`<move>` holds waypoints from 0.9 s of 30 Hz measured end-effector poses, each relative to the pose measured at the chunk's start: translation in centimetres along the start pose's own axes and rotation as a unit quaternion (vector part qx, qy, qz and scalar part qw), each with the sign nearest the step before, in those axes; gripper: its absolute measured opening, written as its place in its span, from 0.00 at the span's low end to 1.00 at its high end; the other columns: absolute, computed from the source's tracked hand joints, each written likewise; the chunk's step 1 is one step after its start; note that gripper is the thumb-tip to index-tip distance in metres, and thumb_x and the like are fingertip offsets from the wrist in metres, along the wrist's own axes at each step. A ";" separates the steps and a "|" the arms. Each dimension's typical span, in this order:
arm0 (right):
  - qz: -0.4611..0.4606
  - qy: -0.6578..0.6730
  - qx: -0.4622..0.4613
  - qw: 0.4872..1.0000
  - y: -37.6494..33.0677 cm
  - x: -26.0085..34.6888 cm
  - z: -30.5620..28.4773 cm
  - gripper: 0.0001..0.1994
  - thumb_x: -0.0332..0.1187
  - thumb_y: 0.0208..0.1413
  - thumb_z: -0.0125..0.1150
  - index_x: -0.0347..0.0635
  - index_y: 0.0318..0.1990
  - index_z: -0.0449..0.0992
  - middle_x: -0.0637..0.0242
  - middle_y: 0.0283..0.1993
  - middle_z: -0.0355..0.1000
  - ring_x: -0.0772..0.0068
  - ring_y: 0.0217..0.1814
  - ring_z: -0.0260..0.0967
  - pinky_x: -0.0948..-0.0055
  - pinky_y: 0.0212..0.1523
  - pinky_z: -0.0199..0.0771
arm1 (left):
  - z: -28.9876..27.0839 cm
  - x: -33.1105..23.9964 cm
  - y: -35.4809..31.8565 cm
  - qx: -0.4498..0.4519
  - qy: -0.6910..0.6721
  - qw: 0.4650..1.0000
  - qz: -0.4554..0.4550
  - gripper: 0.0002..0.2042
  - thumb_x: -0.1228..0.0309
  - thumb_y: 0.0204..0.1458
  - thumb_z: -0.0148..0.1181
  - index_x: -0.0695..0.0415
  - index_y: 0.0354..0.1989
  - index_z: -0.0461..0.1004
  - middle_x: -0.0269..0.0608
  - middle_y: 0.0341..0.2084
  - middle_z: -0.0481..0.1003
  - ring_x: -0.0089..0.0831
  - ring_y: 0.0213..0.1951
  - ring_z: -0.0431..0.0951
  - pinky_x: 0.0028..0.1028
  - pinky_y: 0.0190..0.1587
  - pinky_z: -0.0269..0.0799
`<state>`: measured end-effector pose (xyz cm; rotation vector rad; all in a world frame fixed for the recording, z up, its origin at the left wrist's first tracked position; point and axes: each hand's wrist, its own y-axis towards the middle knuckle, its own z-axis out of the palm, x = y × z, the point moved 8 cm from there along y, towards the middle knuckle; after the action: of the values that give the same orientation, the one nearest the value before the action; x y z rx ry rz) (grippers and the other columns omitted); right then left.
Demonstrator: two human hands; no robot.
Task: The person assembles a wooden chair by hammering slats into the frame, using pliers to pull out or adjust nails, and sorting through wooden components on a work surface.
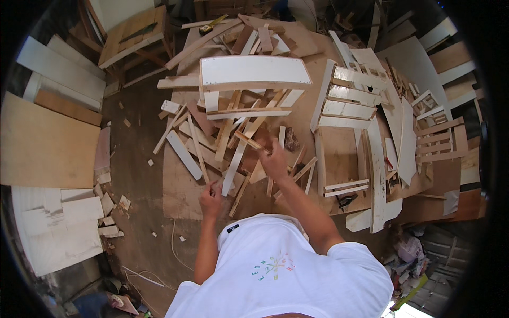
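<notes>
My right hand (273, 160) is closed around one end of a short wooden strip (247, 140), which points up and to the left over the pile. Lower left, my left hand (211, 199) has its fingers curled together, beside the near end of a thin wood strip (196, 143). What it pinches, if anything, is too small to tell. Between the hands lies a long white-faced strip (234, 170). Left of it rests a white board (184, 155). Beyond the hands stands a wooden frame with a white curved top (254, 70), loose strips lying under it.
A white slatted wooden frame (347, 100) stands to the right, with pliers (347, 201) near its foot. A tape measure (213, 24) lies at the back. Far left are a small wooden table with a saw (139, 33) and leaning panels (50, 140). Offcuts (108, 225) litter the floor.
</notes>
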<state>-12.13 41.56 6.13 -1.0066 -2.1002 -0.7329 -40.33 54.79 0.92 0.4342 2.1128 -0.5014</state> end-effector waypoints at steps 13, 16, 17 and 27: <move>-0.426 -0.329 -0.042 0.842 23.8 11.8 -1.7 0.26 0.34 0.58 0.62 0.56 0.66 0.71 0.62 0.66 0.72 0.57 0.67 0.71 0.52 0.66 0.71 | 2.0 -6.9 13.3 -0.019 0.000 0.999 0.046 0.22 0.57 0.59 0.67 0.61 0.55 0.79 0.40 0.17 0.70 0.32 0.22 0.70 0.35 0.30 0.69; -0.396 -0.321 -0.035 0.860 27.7 12.9 -2.1 0.22 0.31 0.59 0.59 0.52 0.62 0.75 0.64 0.62 0.76 0.58 0.63 0.76 0.56 0.63 0.76 | 2.4 -5.8 14.4 -0.019 0.076 0.996 0.044 0.25 0.55 0.58 0.67 0.64 0.56 0.78 0.51 0.27 0.79 0.45 0.32 0.80 0.38 0.39 0.75; -0.385 -0.311 -0.018 0.869 29.1 13.9 -2.6 0.21 0.30 0.59 0.58 0.52 0.61 0.76 0.64 0.60 0.78 0.59 0.61 0.77 0.58 0.62 0.77 | 2.9 -4.9 14.8 -0.025 0.093 0.994 0.058 0.26 0.55 0.58 0.68 0.64 0.56 0.78 0.53 0.31 0.80 0.48 0.35 0.81 0.40 0.42 0.76; -0.242 -0.354 -0.096 0.898 43.0 10.1 -5.7 0.17 0.28 0.61 0.55 0.57 0.55 0.80 0.67 0.53 0.79 0.56 0.57 0.77 0.56 0.59 0.76 | 5.4 -6.8 16.0 -0.035 0.191 0.971 0.136 0.15 0.58 0.57 0.66 0.58 0.41 0.83 0.52 0.33 0.78 0.55 0.38 0.79 0.48 0.41 0.75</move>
<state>20.34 65.13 25.54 -0.9469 -3.0348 -0.9178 -25.23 64.99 0.76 0.8193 2.3779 -0.1926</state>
